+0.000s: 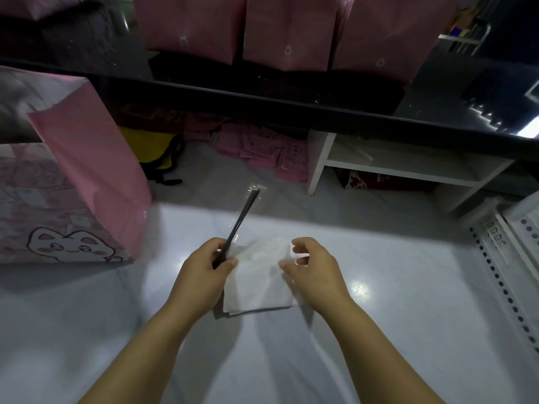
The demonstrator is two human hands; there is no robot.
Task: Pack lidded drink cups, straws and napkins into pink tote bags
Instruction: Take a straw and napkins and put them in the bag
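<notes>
Item: napkin [258, 287] and wrapped straw [243, 217], held above a pale floor.

The left hand [204, 275] was closed around the lower end of the dark straw in its clear sleeve, at the napkin's left edge; the straw slanted up and away. The right hand [315, 272] pinched the napkin's right edge with curled fingers. Left of the napkin stood a pink tote bag [87, 182] with a cat print; beyond the napkin, three more pink bags [288, 30] stood on a dark counter [291, 103].
</notes>
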